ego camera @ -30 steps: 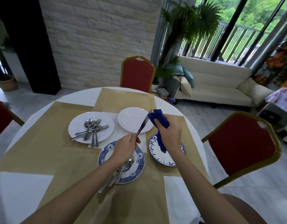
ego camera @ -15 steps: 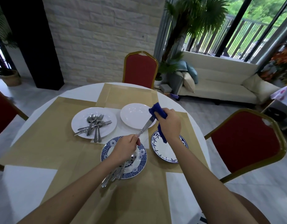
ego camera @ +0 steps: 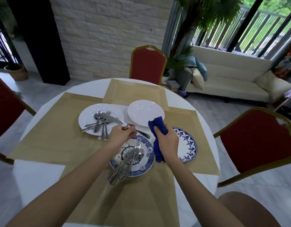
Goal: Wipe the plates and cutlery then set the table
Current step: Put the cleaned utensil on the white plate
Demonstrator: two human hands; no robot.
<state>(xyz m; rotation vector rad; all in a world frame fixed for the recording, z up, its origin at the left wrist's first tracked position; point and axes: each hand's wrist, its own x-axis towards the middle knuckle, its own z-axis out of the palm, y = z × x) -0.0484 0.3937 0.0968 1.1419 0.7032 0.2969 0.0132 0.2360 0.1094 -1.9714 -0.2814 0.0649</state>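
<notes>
At the left, a white plate [ego camera: 88,116] carries a heap of spoons and forks [ego camera: 100,124]; a knife [ego camera: 117,122] slants over its near edge, blade toward the heap, and the left hand [ego camera: 122,136] pinches it at the handle; I judge this the wiped knife going to the finished pieces; nearer, a patterned plate [ego camera: 148,158] holds a pile of cutlery [ego camera: 125,164], probably unwiped; the right hand [ego camera: 167,142] holds a blue cloth [ego camera: 158,126] in curled fingers beside a second patterned plate [ego camera: 189,145]; next, release the knife and draw one piece from the pile.
</notes>
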